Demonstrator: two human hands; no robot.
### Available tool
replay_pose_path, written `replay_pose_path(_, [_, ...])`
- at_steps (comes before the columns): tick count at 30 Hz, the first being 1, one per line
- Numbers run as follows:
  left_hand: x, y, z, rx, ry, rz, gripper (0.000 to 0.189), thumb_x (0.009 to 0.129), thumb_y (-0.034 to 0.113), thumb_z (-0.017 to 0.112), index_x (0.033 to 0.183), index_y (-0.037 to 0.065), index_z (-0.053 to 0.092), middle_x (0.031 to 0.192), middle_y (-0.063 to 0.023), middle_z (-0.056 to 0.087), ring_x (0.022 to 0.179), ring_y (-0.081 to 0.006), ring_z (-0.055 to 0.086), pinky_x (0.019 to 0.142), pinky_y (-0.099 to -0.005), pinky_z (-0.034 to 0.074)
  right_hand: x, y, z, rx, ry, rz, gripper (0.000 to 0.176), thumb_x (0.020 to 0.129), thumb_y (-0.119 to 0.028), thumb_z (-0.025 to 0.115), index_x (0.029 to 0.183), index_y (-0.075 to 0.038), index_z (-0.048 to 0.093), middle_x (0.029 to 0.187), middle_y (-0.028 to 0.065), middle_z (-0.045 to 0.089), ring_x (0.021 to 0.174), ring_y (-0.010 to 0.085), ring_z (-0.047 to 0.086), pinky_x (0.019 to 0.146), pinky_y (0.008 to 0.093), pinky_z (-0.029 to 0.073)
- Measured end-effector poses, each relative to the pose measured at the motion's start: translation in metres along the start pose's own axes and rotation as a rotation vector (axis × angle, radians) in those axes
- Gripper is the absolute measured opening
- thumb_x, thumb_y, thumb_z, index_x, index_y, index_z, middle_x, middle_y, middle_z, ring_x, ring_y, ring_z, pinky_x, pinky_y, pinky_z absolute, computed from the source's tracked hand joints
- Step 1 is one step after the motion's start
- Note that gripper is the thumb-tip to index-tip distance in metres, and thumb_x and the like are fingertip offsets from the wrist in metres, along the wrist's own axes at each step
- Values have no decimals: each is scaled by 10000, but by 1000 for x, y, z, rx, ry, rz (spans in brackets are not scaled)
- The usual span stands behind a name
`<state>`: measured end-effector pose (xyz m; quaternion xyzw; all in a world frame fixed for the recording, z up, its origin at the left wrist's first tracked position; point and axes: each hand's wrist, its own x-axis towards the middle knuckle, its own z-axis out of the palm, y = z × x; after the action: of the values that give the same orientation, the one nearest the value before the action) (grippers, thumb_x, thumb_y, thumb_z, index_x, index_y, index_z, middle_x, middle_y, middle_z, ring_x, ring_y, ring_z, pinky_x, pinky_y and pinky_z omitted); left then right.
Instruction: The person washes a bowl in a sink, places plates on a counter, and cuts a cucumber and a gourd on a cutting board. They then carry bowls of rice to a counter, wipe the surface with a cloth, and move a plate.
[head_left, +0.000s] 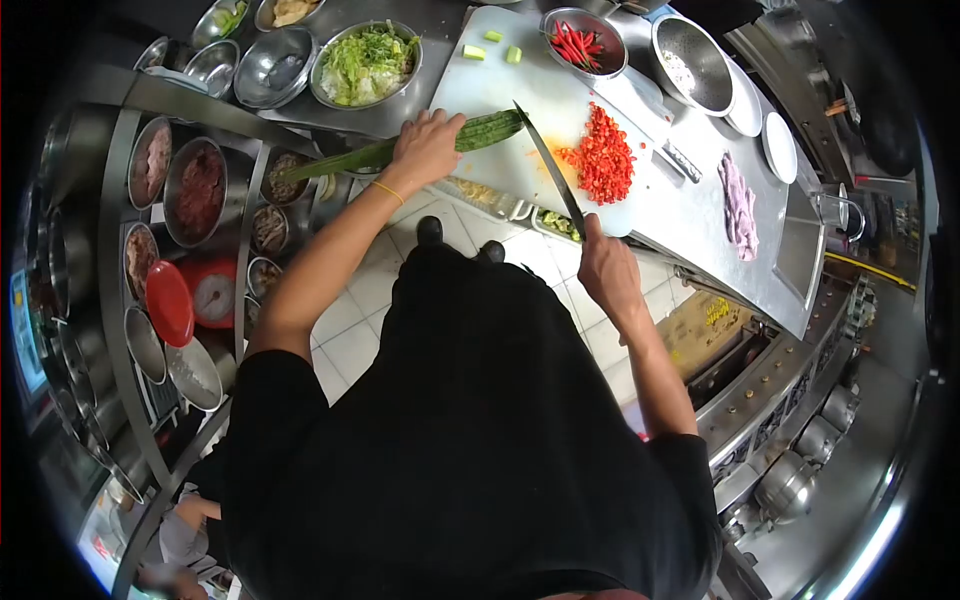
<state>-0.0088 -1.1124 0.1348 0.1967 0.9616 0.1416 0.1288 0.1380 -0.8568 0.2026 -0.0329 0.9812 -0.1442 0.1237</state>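
My left hand is wrapped over a long green ridged vegetable, which lies across the near left part of the white cutting board. In my right hand is the handle of a long knife. The blade slants up and left, its tip beside the vegetable's right end. Chopped red chili is piled on the board, right of the blade. Several short green pieces lie near the board's far edge. Beyond them, a metal bowl holds whole red chilies.
A bowl of shredded greens stands at the back left. Meat bowls fill the left rack beside a red scale. Rightward are a perforated bowl, white plates and a purple-white cloth. Another person's arm shows lower left.
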Motion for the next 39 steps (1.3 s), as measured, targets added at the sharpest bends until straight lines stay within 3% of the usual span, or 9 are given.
replay_pose_path(11, [8,-14,5,-31,-101,35,448,787,210,664,1158,46,473,1124,-163,524,1100,-349,492,872,-506,416,77,10,56,171,24,-19,209,802,-34,454,998,27,417,653,289,577,646,465,588,604,544,456])
replay_pose_path(18, [31,2,3,10,-41,74,396,786,206,654,1086,2,495,1087,-205,550,1059,-372,528,839,-492,459,45,-24,-2,119,-26,78,242,833,-50,478,1044,30,390,662,302,571,646,470,573,604,547,436])
replay_pose_path(25, [35,6,4,-6,-61,59,393,773,203,659,1057,-12,495,1058,-215,556,1034,-380,542,823,-469,477,33,-38,-12,43,-162,77,204,754,11,427,954,35,395,643,291,577,647,459,593,620,525,468])
replay_pose_path(34, [37,-4,7,-138,-114,50,470,778,220,662,1108,-41,453,1132,-264,539,1065,-416,521,849,-455,454,86,-8,73,91,-21,-21,348,788,-44,451,1124,25,397,722,269,604,629,416,606,553,518,471])
replay_pose_path(35, [35,4,-20,-277,-371,-23,520,758,253,675,1135,-37,467,1103,-256,574,1032,-393,556,841,-431,458,84,5,91,43,69,-78,380,820,-81,453,1181,27,404,647,227,596,552,381,591,499,492,463])
replay_pose_path(36, [34,2,-27,-350,-436,37,564,750,306,693,1155,-24,481,1035,-246,604,988,-376,584,837,-426,457,83,23,114,-110,204,-195,394,850,-116,445,1213,31,406,646,210,597,517,347,580,466,459,457])
replay_pose_path(37, [18,14,-57,-418,-366,97,617,759,362,698,1183,-19,461,1068,-250,590,1008,-359,580,855,-417,447,84,30,119,-94,72,-135,406,848,-141,470,1210,31,403,726,228,608,558,359,589,492,478,462])
replay_pose_path(38, [-2,36,-102,-462,-241,215,649,772,394,690,1207,-14,435,1092,-243,583,1035,-346,573,870,-414,439,82,35,124,115,273,-209,400,854,-172,485,1212,-9,412,736,242,601,610,391,595,544,510,466])
replay_pose_path(39, [-21,63,-151,-503,-220,233,701,777,405,687,1248,-23,394,1120,-240,566,1060,-341,560,894,-409,424,76,25,102,255,128,-123,401,858,-200,502,1215,-44,408,696,255,590,648,430,590,599,538,461])
